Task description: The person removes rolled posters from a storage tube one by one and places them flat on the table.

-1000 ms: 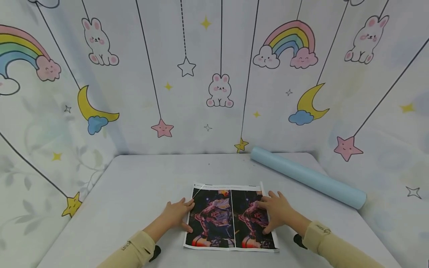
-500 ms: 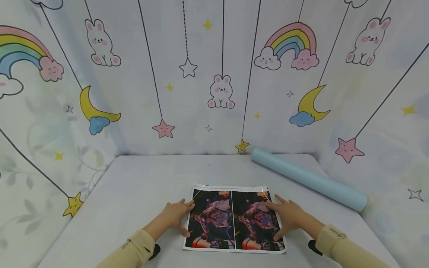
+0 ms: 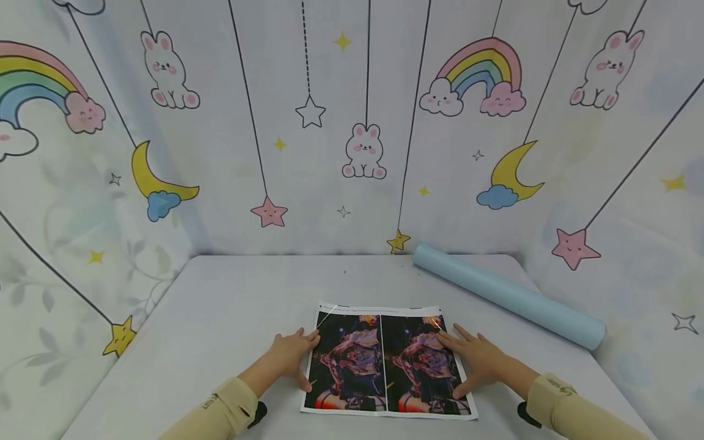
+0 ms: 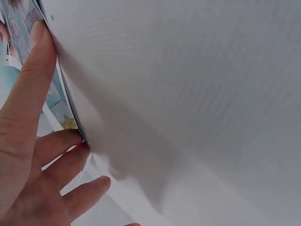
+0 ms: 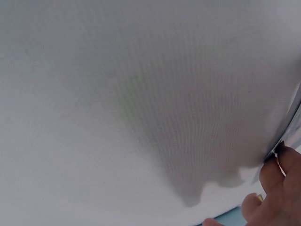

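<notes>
A printed sheet (image 3: 352, 360) lies on the white table (image 3: 236, 293), with two similar dark, colourful pictures side by side inside a white border. My left hand (image 3: 288, 357) rests with spread fingers at its left edge, thumb on the near part. At the right edge my right hand (image 3: 480, 359) rests the same way, fingertips and thumb on the print. In the left wrist view, the left hand's thumb and fingers (image 4: 61, 162) touch the sheet's edge. The right wrist view shows the right hand's fingertips (image 5: 275, 176) at the other edge; the rest of that hand is cut off.
A long light-blue roll (image 3: 508, 296) lies slantwise at the table's back right, beyond my right hand. A white cloth backdrop (image 3: 308, 165) printed with rabbits, stars and rainbows stands behind and around the table.
My right hand has moved to the right, and the sheet's right side has spread out flat with it, showing more of the right picture. The left hand has stayed almost where it was.
</notes>
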Demonstrator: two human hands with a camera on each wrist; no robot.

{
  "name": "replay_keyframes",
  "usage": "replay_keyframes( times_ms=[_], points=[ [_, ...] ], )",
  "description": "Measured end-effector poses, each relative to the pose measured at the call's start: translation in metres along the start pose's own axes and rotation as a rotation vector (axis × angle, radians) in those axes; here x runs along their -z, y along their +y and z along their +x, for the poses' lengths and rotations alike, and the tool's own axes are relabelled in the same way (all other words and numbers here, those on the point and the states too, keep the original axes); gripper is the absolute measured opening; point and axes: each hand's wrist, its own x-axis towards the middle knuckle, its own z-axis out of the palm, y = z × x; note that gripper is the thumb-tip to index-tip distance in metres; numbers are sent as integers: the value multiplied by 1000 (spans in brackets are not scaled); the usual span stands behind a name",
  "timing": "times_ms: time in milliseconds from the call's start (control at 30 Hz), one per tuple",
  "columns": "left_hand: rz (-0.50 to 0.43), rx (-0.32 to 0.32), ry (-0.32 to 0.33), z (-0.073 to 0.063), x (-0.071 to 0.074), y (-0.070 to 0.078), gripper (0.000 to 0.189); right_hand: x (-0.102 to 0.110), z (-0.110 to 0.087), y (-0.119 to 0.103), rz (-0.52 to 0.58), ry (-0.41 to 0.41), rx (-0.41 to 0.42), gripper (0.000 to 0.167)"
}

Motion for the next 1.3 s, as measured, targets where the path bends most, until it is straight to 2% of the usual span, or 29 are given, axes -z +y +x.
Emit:
replay_keyframes(
  times_ms=[100, 233, 533, 767, 967, 1300],
  points=[
    [26, 9, 8, 0, 1, 2, 102, 1, -1, -1, -43, 6, -8, 121],
    [38, 27, 0, 0, 1, 4, 102, 5, -3, -5, -70, 23, 25, 120],
    [-22, 22, -5, -1, -3, 2, 101, 8, -1, -7, -43, 48, 113, 120],
    [-85, 28, -3, -3, -2, 2, 99, 3, -2, -6, 81, -8, 58, 119],
    [-103, 33, 9, -6, -2, 4, 99, 1, -2, -7, 91, -14, 64, 118],
    [-74, 36, 21, -3, -3, 6, 100, 4, -2, -10, 97, -39, -5, 118]
  ],
)
